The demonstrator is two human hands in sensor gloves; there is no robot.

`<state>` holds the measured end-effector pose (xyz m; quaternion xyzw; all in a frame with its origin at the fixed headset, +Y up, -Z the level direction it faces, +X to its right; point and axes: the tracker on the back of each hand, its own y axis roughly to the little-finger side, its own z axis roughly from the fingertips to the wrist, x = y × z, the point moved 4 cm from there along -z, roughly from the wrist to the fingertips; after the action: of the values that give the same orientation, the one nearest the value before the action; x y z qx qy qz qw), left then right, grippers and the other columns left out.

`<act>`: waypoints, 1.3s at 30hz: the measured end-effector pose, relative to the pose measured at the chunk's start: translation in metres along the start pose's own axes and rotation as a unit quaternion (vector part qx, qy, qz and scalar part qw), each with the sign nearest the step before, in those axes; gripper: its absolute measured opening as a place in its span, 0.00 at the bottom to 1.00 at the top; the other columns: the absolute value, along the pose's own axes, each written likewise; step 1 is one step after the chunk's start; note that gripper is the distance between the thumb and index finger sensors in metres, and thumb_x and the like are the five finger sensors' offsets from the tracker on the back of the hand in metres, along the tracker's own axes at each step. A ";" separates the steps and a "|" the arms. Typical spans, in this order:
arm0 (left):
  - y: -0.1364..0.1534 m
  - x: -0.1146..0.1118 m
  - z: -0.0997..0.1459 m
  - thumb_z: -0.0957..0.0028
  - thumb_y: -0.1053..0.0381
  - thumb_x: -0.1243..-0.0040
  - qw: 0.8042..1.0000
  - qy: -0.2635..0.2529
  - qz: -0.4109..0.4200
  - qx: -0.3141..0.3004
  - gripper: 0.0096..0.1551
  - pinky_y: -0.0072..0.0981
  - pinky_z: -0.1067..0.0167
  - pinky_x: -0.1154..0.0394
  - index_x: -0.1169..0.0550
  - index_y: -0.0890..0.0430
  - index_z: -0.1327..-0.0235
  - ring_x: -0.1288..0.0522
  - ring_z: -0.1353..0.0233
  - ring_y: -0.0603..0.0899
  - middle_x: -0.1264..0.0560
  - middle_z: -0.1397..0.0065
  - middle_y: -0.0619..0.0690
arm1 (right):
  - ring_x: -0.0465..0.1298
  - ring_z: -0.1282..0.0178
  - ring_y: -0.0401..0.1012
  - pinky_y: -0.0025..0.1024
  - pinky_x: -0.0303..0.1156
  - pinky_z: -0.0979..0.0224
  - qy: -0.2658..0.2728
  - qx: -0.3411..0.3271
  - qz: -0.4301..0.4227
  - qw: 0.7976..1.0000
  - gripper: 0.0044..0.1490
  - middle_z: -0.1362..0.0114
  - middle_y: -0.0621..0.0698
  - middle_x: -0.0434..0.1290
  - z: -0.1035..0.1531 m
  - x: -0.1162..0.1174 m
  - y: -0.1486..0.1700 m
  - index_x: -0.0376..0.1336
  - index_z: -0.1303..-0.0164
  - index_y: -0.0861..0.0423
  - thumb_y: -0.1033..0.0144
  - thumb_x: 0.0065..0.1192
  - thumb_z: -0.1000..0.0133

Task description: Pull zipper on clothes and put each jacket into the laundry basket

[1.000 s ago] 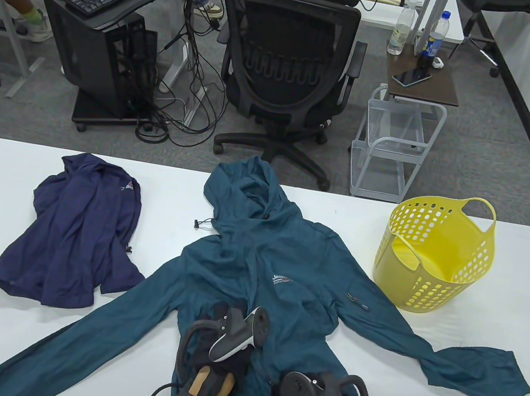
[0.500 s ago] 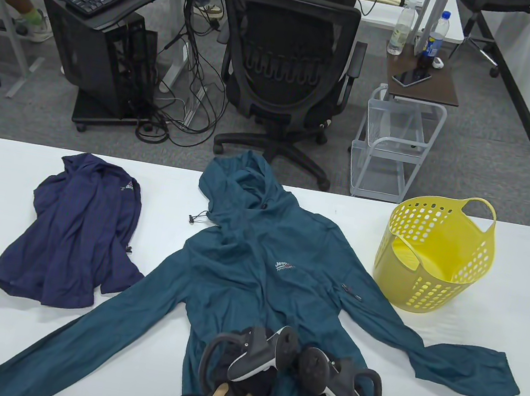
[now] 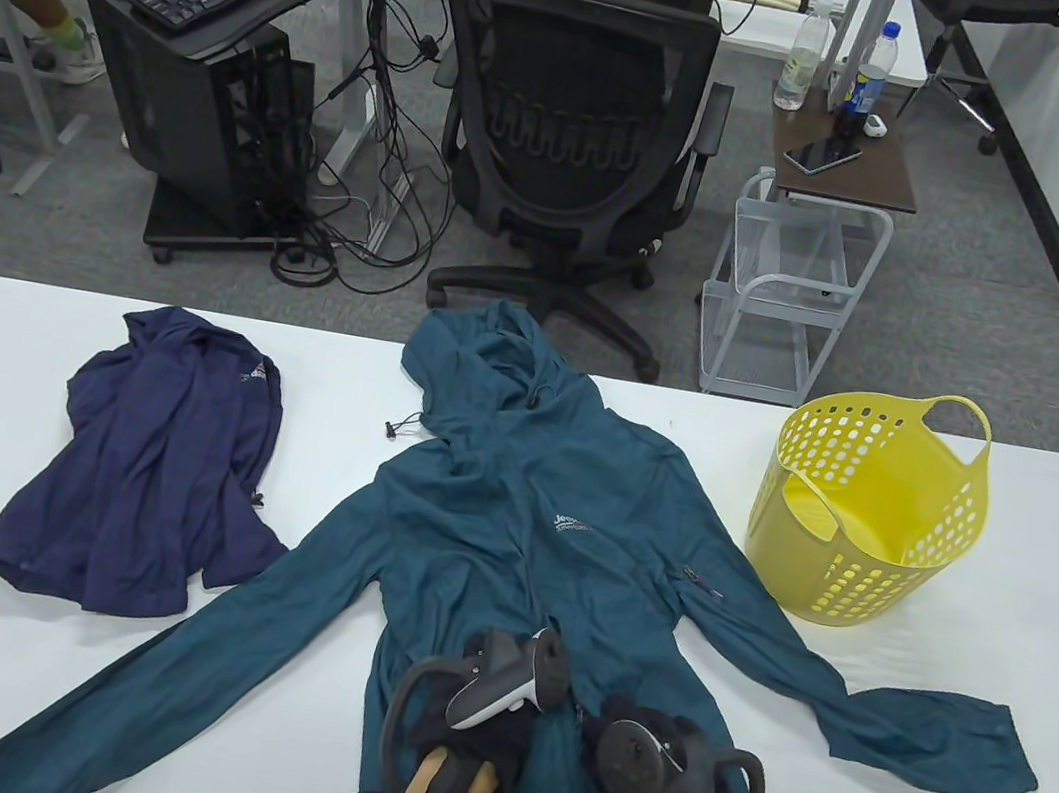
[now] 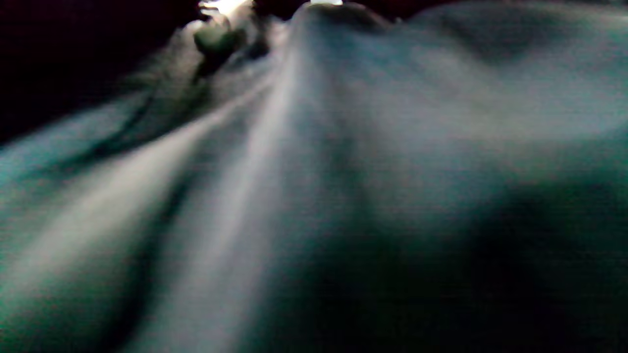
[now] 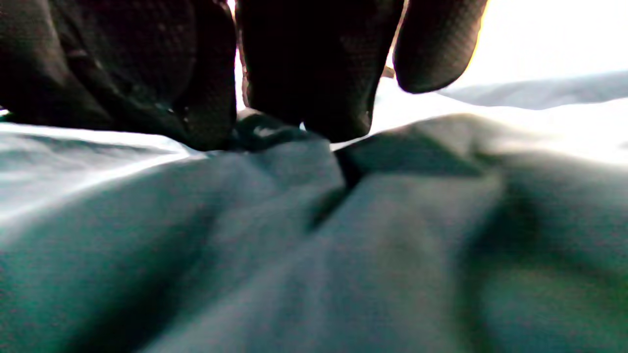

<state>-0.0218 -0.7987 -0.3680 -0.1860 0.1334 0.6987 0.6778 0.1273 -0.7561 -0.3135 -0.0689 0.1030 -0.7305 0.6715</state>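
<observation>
R hand (image 3: 634, 739) fingers (image 5: 304, 73) curled, pinching a fold of thin matte teal jacket (image 3: 557, 533) at lower front; L hand (image 3: 486, 714) just beside on same cloth, grip can't tell; perforated yellow basket (image 3: 866, 504) far right, navy jacket (image 3: 155, 456) left, on white table (image 3: 943, 709).

jackets: 2 — teal jacket (image 3: 528, 528), navy jacket (image 3: 153, 465) | laundry basket (image 3: 906, 571): 1 | gloved hands: 2 | office chair (image 3: 571, 120): 1

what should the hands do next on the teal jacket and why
Probably draw the zipper up the teal jacket: both the left hand and the right hand sit low on its front, the right hand's fingers pinching fabric there.
</observation>
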 end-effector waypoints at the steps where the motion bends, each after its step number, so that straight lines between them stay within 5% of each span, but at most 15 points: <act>1: 0.003 0.000 -0.001 0.53 0.47 0.50 1.000 0.001 0.006 -0.001 0.30 0.65 0.27 0.43 0.36 0.17 0.41 0.46 0.17 0.56 0.45 0.18 0.29 | 0.79 0.29 0.48 0.55 0.68 0.26 0.000 -0.005 0.005 1.000 0.24 0.25 0.46 0.78 0.001 -0.001 -0.002 0.75 0.42 0.40 0.49 0.67 0.48; 5: 0.012 0.004 0.000 0.53 0.47 0.52 0.998 0.001 0.054 -0.010 0.28 0.67 0.27 0.45 0.32 0.21 0.41 0.46 0.17 0.57 0.42 0.17 0.30 | 0.76 0.26 0.48 0.56 0.67 0.25 -0.010 -0.014 0.007 1.000 0.24 0.25 0.44 0.78 0.003 -0.001 -0.004 0.75 0.42 0.39 0.49 0.66 0.48; 9: 0.012 0.021 0.012 0.54 0.44 0.52 0.997 -0.064 0.028 -0.032 0.28 0.70 0.29 0.42 0.34 0.24 0.38 0.39 0.17 0.61 0.30 0.21 0.35 | 0.76 0.26 0.48 0.56 0.67 0.25 -0.029 -0.011 -0.005 0.999 0.24 0.24 0.43 0.77 0.000 0.008 -0.002 0.74 0.42 0.38 0.48 0.66 0.48; 14: -0.012 0.018 0.018 0.52 0.44 0.53 0.991 -0.072 0.021 -0.110 0.34 0.74 0.27 0.47 0.45 0.13 0.39 0.50 0.14 0.63 0.46 0.13 0.34 | 0.76 0.25 0.48 0.55 0.67 0.25 -0.037 -0.006 -0.022 0.999 0.24 0.24 0.43 0.76 -0.004 0.013 0.002 0.74 0.41 0.37 0.47 0.65 0.48; 21: -0.017 -0.008 -0.010 0.52 0.45 0.54 0.997 0.018 -0.033 -0.065 0.33 0.68 0.24 0.53 0.44 0.12 0.41 0.59 0.15 0.59 0.55 0.15 0.29 | 0.74 0.24 0.50 0.58 0.65 0.24 -0.021 -0.013 -0.042 0.999 0.24 0.24 0.43 0.76 0.002 -0.004 0.008 0.75 0.42 0.38 0.50 0.67 0.49; 27: 0.004 -0.005 -0.021 0.52 0.46 0.53 0.999 0.010 0.004 -0.041 0.32 0.67 0.25 0.53 0.42 0.12 0.42 0.57 0.15 0.58 0.54 0.16 0.28 | 0.71 0.21 0.51 0.60 0.63 0.23 -0.066 -0.069 -0.046 0.994 0.24 0.22 0.43 0.74 0.009 -0.010 0.004 0.75 0.43 0.37 0.50 0.67 0.49; 32: 0.024 0.001 -0.024 0.53 0.46 0.54 0.999 0.001 0.036 -0.037 0.30 0.67 0.25 0.53 0.37 0.14 0.43 0.55 0.14 0.57 0.51 0.16 0.26 | 0.69 0.20 0.55 0.62 0.62 0.23 -0.195 -0.118 -0.086 0.970 0.24 0.19 0.45 0.72 0.015 0.015 -0.017 0.74 0.41 0.37 0.50 0.67 0.48; 39: 0.031 0.015 -0.013 0.53 0.46 0.53 0.999 -0.043 0.010 -0.024 0.31 0.69 0.26 0.50 0.36 0.19 0.38 0.51 0.15 0.59 0.45 0.15 0.32 | 0.69 0.20 0.53 0.58 0.64 0.24 -0.147 -0.132 -0.081 0.977 0.24 0.20 0.42 0.71 0.012 0.022 -0.034 0.75 0.42 0.35 0.47 0.67 0.48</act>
<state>-0.0514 -0.7925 -0.3884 -0.1708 0.0893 0.7155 0.6715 0.0957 -0.7757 -0.2941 -0.2716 0.0923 -0.7446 0.6027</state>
